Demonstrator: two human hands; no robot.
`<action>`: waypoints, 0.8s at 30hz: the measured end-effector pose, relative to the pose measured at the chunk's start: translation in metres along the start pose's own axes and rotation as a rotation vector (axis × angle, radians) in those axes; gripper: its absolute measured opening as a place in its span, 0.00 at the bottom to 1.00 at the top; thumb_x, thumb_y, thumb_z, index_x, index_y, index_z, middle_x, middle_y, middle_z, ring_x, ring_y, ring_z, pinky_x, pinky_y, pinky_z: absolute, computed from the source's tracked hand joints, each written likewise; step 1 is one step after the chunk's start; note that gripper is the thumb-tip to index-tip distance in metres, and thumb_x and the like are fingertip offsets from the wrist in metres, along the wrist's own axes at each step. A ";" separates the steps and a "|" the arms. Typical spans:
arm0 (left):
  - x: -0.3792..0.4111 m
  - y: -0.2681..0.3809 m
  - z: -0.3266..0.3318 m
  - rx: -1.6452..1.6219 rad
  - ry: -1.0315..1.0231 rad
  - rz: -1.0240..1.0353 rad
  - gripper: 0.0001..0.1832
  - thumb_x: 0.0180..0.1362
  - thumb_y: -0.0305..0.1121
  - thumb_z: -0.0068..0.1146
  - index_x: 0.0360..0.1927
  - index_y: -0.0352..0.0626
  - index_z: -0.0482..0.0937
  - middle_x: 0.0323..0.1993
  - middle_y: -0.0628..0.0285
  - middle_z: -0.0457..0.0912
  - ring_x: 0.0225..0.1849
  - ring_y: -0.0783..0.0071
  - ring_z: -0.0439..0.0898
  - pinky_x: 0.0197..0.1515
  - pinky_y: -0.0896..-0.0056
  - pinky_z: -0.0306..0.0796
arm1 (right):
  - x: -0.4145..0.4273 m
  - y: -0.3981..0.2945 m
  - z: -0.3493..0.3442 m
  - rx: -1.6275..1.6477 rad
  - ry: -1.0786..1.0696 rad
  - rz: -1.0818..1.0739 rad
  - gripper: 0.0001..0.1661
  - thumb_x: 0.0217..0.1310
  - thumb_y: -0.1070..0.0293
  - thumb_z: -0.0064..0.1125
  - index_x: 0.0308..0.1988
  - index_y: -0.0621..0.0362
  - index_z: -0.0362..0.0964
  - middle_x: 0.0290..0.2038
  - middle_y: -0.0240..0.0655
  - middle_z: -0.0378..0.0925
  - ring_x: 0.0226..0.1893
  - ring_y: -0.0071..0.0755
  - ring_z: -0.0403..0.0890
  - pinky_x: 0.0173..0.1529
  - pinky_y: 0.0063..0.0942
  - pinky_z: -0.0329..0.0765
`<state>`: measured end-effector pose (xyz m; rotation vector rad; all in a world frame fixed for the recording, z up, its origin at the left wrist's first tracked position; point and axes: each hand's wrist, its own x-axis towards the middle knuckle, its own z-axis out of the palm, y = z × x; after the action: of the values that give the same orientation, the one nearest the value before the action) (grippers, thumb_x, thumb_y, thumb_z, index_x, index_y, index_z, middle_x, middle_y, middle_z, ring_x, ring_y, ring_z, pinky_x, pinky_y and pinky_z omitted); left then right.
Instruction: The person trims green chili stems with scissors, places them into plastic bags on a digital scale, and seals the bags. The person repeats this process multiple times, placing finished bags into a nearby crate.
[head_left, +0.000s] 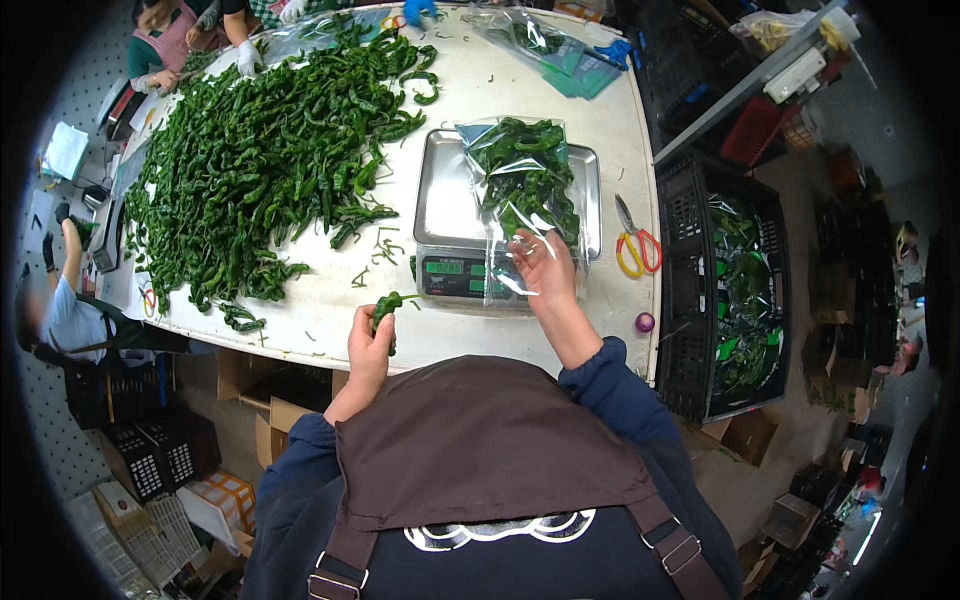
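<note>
My left hand holds a green pepper upright between thumb and fingers, over the table's near edge. My right hand is at the near end of a clear plastic bag with green peppers inside. Its curled fingers touch the film, but glare hides whether they pinch it. The bag lies on the steel pan of a digital scale with a lit green display. Left of the scale spreads a large heap of green peppers.
Scissors with red and yellow handles and a purple onion lie at the table's right side. Printed bags lie at the far end. A black crate of filled bags stands right. Co-workers' hands, one white-gloved, reach the heap's far side.
</note>
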<state>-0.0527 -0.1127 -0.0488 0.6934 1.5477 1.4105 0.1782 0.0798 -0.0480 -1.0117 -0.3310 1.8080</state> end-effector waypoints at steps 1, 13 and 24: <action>0.001 0.001 0.000 -0.010 0.007 -0.009 0.09 0.66 0.32 0.53 0.43 0.38 0.68 0.22 0.70 0.70 0.21 0.86 0.66 0.24 0.82 0.61 | 0.002 -0.001 0.000 -0.016 -0.005 -0.021 0.17 0.73 0.58 0.46 0.50 0.59 0.62 0.48 0.46 0.76 0.43 0.40 0.80 0.44 0.31 0.78; 0.008 -0.001 0.000 -0.076 0.044 -0.099 0.09 0.68 0.34 0.52 0.42 0.40 0.67 0.22 0.68 0.71 0.22 0.83 0.67 0.25 0.81 0.63 | 0.027 -0.010 0.011 -0.913 -0.008 -0.339 0.25 0.68 0.65 0.49 0.61 0.62 0.61 0.31 0.36 0.77 0.21 0.23 0.76 0.25 0.22 0.75; 0.010 -0.002 0.001 -0.082 0.051 -0.131 0.10 0.68 0.35 0.52 0.41 0.40 0.67 0.22 0.67 0.70 0.22 0.82 0.68 0.25 0.80 0.63 | 0.058 -0.026 0.013 -1.673 -0.037 -0.676 0.18 0.70 0.60 0.45 0.36 0.65 0.69 0.27 0.57 0.77 0.31 0.62 0.80 0.36 0.51 0.74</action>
<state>-0.0564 -0.1038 -0.0528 0.5016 1.5368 1.3944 0.1754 0.1442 -0.0518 -1.5733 -2.0971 0.6185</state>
